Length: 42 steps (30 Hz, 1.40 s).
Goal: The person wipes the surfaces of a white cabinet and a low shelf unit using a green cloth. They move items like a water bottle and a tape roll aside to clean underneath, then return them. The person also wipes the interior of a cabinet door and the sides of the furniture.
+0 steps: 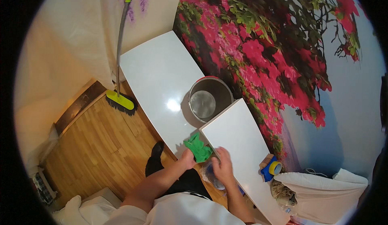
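In front of me, my left hand [187,159] is closed on a crumpled green cloth [197,148]. The cloth hangs over the near end of the low white tabletop [155,75], beside the side of a higher white surface [238,138]. My right hand [223,166] lies at that higher surface's left edge, with the fingers stretched and the thumb apart. It holds nothing that I can see. Beyond both hands, a metal bucket [210,99] with a red rim stands upright on the low tabletop, against the end of the higher one.
A broom [120,100] with a green head leans at the left above the wooden floor [101,140]. Yellow tape [275,168] lies beside something blue on the higher surface. White fabric [323,192] is bundled at the right. A flower-print wall [258,59] borders the tables.
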Tool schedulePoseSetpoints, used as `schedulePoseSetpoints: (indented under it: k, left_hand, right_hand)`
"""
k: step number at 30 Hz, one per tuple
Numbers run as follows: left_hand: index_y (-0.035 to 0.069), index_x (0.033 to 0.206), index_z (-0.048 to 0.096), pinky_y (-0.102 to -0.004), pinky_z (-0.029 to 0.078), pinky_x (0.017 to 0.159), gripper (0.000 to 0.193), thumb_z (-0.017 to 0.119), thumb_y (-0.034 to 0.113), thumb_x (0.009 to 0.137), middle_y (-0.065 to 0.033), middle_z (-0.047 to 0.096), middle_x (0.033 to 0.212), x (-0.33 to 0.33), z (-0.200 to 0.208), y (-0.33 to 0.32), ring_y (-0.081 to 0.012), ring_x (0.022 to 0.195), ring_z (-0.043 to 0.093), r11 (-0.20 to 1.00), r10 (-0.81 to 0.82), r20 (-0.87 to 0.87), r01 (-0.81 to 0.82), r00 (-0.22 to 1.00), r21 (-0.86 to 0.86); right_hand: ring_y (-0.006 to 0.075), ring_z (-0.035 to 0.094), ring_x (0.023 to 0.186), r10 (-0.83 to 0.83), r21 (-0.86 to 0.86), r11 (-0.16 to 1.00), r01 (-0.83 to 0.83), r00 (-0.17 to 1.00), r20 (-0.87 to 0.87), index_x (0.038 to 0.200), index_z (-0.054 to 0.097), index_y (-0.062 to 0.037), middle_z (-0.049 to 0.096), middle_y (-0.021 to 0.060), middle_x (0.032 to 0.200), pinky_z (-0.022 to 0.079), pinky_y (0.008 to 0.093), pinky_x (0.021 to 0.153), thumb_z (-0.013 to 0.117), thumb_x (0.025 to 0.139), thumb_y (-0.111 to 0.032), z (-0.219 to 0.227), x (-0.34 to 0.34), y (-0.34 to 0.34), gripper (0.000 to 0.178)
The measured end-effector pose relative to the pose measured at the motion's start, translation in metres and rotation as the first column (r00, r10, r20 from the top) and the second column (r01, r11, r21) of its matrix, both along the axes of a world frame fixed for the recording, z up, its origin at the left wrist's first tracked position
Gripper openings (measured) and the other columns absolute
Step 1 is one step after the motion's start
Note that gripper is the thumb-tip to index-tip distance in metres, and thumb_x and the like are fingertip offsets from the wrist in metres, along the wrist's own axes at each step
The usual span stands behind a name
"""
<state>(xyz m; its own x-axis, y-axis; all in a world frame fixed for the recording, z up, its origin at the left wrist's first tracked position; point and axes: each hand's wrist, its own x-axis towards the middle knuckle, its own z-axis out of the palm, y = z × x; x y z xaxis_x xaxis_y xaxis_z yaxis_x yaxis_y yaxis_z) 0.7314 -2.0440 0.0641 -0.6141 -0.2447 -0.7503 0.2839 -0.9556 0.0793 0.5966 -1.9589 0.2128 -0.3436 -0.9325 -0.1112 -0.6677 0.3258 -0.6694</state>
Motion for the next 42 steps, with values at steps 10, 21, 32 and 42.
schedulePoseSetpoints:
  k: [10, 21, 32, 42]
  left_hand:
    - [0.008, 0.132, 0.063, -0.0598, 0.06, 0.092, 0.045, 0.048, 0.044, 0.112, -0.0127, 0.072, 0.12, -0.048, -0.026, -0.072, -0.0323, 0.108, 0.072, 0.991, 0.101, 0.277, -0.072, 0.956, -0.113]
    - [-0.002, 0.112, 0.068, -0.0547, 0.056, 0.09, 0.034, 0.06, 0.03, 0.101, -0.0256, 0.072, 0.114, -0.143, 0.059, -0.121, -0.0453, 0.106, 0.07, -0.121, 0.143, 0.874, 0.885, 0.464, -0.45]
    - [0.002, 0.106, 0.071, -0.0558, 0.055, 0.092, 0.026, 0.063, 0.026, 0.099, -0.0237, 0.073, 0.11, -0.214, 0.065, -0.162, -0.0454, 0.107, 0.069, -0.269, 0.122, 0.781, 0.778, 0.613, -0.568]
    - [-0.003, 0.095, 0.078, -0.0503, 0.056, 0.088, 0.068, 0.057, 0.061, 0.101, -0.0314, 0.075, 0.099, -0.009, 0.021, -0.146, -0.0449, 0.097, 0.074, 0.398, -0.022, 0.936, 0.862, 0.352, -0.315]
  right_hand:
    - [0.0538, 0.015, 0.16, 0.099, 0.31, 0.951, -0.009, 0.956, -0.276, 0.164, 0.026, 0.0087, 0.019, 0.0362, 0.171, 0.011, 0.0672, 0.128, 0.067, 0.1, -0.025, -0.087, -0.102, 0.064, 0.083]
    - [0.0574, 0.013, 0.16, 0.098, 0.271, 0.962, -0.013, 0.949, -0.3, 0.162, 0.025, 0.0126, 0.019, 0.0387, 0.17, 0.009, 0.0735, 0.124, 0.072, 0.095, -0.027, -0.114, -0.111, 0.079, 0.091]
    - [0.0576, 0.018, 0.158, 0.112, 0.249, 0.968, -0.029, 0.938, -0.329, 0.16, 0.028, 0.0145, 0.022, 0.0384, 0.168, 0.012, 0.0737, 0.124, 0.073, 0.093, -0.029, -0.111, -0.11, 0.076, 0.092]
    - [0.058, 0.013, 0.159, 0.087, 0.22, 0.975, -0.02, 0.95, -0.299, 0.161, 0.025, 0.0148, 0.018, 0.0378, 0.17, 0.008, 0.0733, 0.124, 0.069, 0.093, -0.026, -0.112, -0.109, 0.075, 0.091]
